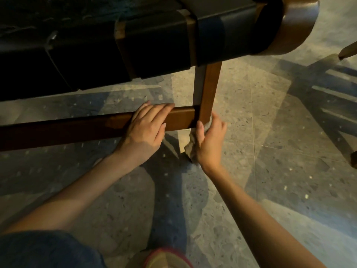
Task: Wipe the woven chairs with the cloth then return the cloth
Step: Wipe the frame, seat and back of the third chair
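A woven chair with dark straps across its seat (135, 41) fills the top of the head view. Its brown wooden leg (209, 89) drops to the floor, and a wooden crossbar (58, 130) runs left from it. My left hand (148, 126) holds the crossbar, fingers laid over its top next to the leg. My right hand (210, 140) grips a grey cloth (191, 147) wrapped against the lower part of the leg. The foot of the leg is hidden behind the cloth and hand.
Speckled terrazzo floor (260, 122) lies all around. Part of another chair's wooden frame (347, 50) shows at the right edge, casting slatted shadows. My knee in blue fabric (38, 250) and a red-edged shoe (166, 258) sit at the bottom.
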